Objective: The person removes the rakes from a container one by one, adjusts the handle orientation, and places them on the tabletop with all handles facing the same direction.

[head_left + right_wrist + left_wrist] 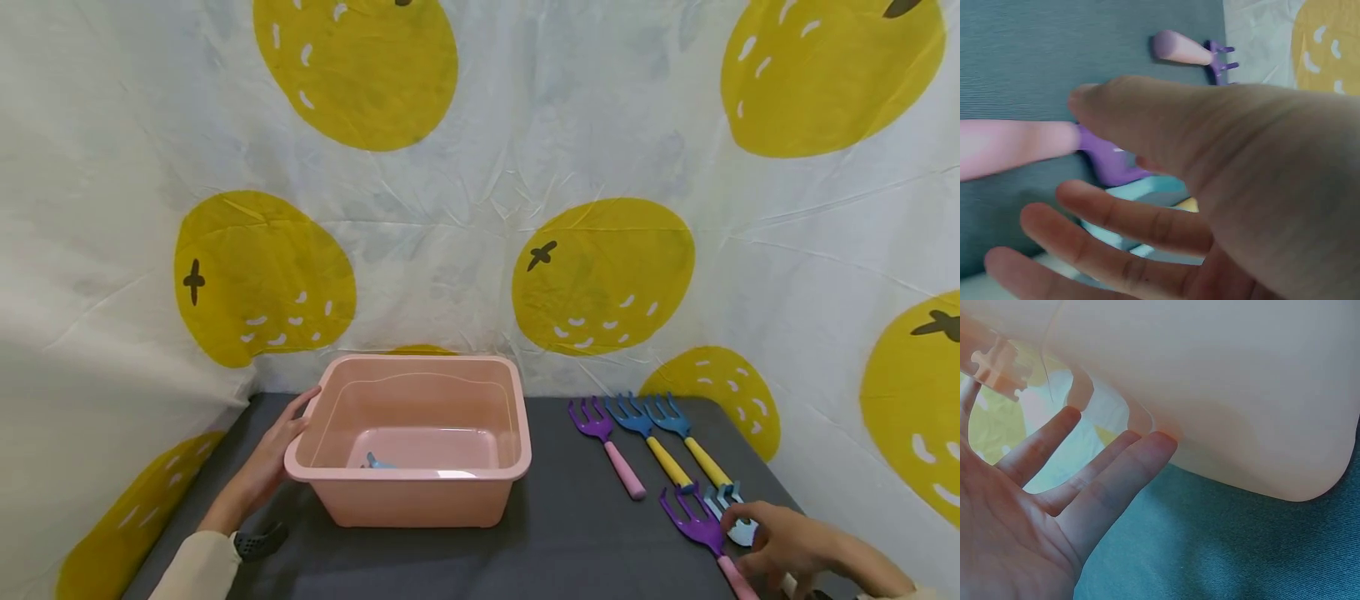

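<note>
My left hand (272, 446) rests against the left side of a pink plastic basin (420, 500); in the left wrist view its fingers are straight, tips on the wall under the rim. Part of a light blue tool (381, 463) shows inside the basin, the rest hidden by the front wall. At the right, my right hand (791, 542) hovers over a purple hand rake (699, 528) with a pink handle (1016, 147). Thumb and fingers are spread on either side of that rake, gripping nothing. Beside it lies a light blue hand rake (741, 532), partly covered by the hand.
Further back on the dark table (585, 550) lie another purple rake (597, 427) with a pink handle and two blue rakes, one in the middle (637, 423) and one at right (672, 423), with yellow handles. A fruit-patterned cloth (442, 283) hangs behind the table.
</note>
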Tool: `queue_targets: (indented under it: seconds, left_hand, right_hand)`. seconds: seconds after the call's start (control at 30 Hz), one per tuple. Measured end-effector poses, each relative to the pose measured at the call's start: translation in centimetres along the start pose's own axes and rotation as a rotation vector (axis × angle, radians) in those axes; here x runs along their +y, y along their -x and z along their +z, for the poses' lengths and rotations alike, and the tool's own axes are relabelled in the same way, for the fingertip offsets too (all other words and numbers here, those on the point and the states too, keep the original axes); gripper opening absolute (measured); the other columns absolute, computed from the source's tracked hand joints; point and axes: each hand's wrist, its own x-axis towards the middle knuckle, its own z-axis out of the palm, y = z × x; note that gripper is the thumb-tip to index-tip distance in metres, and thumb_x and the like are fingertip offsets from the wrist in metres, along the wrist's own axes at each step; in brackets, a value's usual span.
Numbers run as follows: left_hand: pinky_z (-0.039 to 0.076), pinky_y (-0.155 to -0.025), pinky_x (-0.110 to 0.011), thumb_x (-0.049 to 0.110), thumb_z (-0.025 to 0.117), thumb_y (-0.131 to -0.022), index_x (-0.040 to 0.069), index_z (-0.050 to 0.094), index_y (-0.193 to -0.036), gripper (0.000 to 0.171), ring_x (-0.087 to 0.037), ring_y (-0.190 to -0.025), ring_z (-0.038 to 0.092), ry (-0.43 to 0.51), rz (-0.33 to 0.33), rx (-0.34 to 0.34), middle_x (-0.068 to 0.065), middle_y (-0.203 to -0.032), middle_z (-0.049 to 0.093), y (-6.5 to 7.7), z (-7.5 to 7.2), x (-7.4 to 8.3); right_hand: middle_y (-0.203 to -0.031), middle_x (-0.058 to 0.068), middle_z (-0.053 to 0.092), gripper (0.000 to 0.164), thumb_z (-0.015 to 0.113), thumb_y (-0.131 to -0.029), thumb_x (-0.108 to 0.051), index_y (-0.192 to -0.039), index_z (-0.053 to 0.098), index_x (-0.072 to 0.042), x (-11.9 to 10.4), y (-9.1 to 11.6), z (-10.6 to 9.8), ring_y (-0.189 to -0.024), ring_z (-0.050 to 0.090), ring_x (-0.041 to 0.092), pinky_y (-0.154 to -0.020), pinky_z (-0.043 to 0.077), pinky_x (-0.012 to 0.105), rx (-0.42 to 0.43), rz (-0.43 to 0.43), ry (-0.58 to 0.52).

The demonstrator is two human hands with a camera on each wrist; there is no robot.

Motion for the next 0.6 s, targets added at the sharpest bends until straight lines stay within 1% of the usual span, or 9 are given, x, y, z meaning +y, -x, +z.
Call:
queue_targets:
  seconds: [0.03, 0.1, 0.2, 0.27, 0.37, 0.47, 0.53, 0.6]
  left_hand:
    - [0.057, -0.087, -0.053, 0.05, 0.04, -0.108, 0.035, 0.016, -0.164, 0.063, -0.05, -0.131, 0.046, 0.001, -0.001, 0.001, -0.018, -0.167, 0.017, 0.0, 0.0, 0.0]
    - [0.057, -0.088, -0.053, 0.05, 0.04, -0.108, 0.035, 0.016, -0.164, 0.063, -0.049, -0.132, 0.045, -0.004, -0.002, 0.0, -0.018, -0.168, 0.016, 0.1, 0.0, 0.1]
    - [0.056, -0.09, -0.055, 0.051, 0.04, -0.108, 0.036, 0.015, -0.164, 0.064, -0.049, -0.133, 0.045, -0.013, -0.004, -0.002, -0.017, -0.168, 0.015, 0.1, -0.1, 0.1]
    - [0.055, -0.091, -0.056, 0.051, 0.039, -0.108, 0.037, 0.015, -0.164, 0.063, -0.047, -0.133, 0.045, -0.024, -0.001, -0.004, -0.017, -0.169, 0.014, 0.1, -0.1, 0.2]
    - [0.055, -0.091, -0.055, 0.051, 0.039, -0.108, 0.038, 0.015, -0.164, 0.062, -0.046, -0.132, 0.046, -0.027, 0.0, -0.005, -0.016, -0.168, 0.016, 0.0, -0.1, 0.3]
    - [0.056, -0.089, -0.054, 0.05, 0.04, -0.108, 0.038, 0.016, -0.164, 0.062, -0.045, -0.13, 0.048, -0.022, -0.006, -0.002, -0.016, -0.168, 0.017, 0.0, -0.1, 0.4]
    - [0.057, -0.089, -0.053, 0.049, 0.04, -0.108, 0.037, 0.017, -0.164, 0.061, -0.045, -0.13, 0.048, -0.017, -0.011, 0.001, -0.017, -0.168, 0.018, 0.0, -0.1, 0.5]
    - [0.057, -0.089, -0.053, 0.049, 0.04, -0.108, 0.037, 0.017, -0.164, 0.061, -0.045, -0.129, 0.048, -0.013, -0.012, 0.003, -0.017, -0.167, 0.018, 0.0, 0.0, 0.5]
  right_hand:
    - [-0.083, 0.014, 0.063, 0.036, 0.075, -0.093, -0.013, -0.124, 0.058, -0.009, -0.7, 0.1, -0.5, -0.069, 0.064, 0.027, -0.056, 0.06, 0.042, 0.009, -0.01, 0.007]
    - [-0.083, 0.015, 0.063, 0.039, 0.075, -0.093, -0.012, -0.127, 0.056, -0.007, -1.9, 0.1, -1.6, -0.068, 0.063, 0.028, -0.054, 0.059, 0.044, 0.001, -0.072, 0.019]
    - [-0.085, 0.015, 0.063, 0.042, 0.073, -0.095, -0.012, -0.131, 0.052, -0.005, -3.8, 0.0, -3.6, -0.067, 0.062, 0.028, -0.051, 0.058, 0.044, -0.039, -0.222, 0.051]
    - [-0.09, 0.014, 0.065, 0.044, 0.072, -0.096, -0.013, -0.134, 0.05, -0.004, -5.2, -0.3, -4.8, -0.068, 0.063, 0.027, -0.052, 0.058, 0.042, -0.059, -0.298, 0.081]
    - [-0.095, 0.014, 0.067, 0.048, 0.071, -0.097, -0.013, -0.137, 0.047, -0.001, -7.3, -0.9, -6.3, -0.067, 0.065, 0.024, -0.053, 0.058, 0.04, -0.064, -0.4, 0.119]
    - [-0.099, 0.014, 0.067, 0.051, 0.07, -0.097, -0.013, -0.139, 0.045, 0.002, -9.5, -1.7, -7.5, -0.068, 0.068, 0.019, -0.053, 0.058, 0.037, -0.046, -0.509, 0.169]
    - [-0.102, 0.013, 0.067, 0.053, 0.072, -0.097, -0.014, -0.14, 0.046, 0.002, -11.0, -2.3, -8.1, -0.069, 0.068, 0.015, -0.055, 0.058, 0.035, -0.002, -0.582, 0.228]
    - [-0.109, 0.013, 0.067, 0.056, 0.074, -0.096, -0.018, -0.141, 0.046, 0.0, -12.5, -2.7, -8.5, -0.079, 0.07, 0.016, -0.062, 0.059, 0.034, 0.061, -0.645, 0.302]
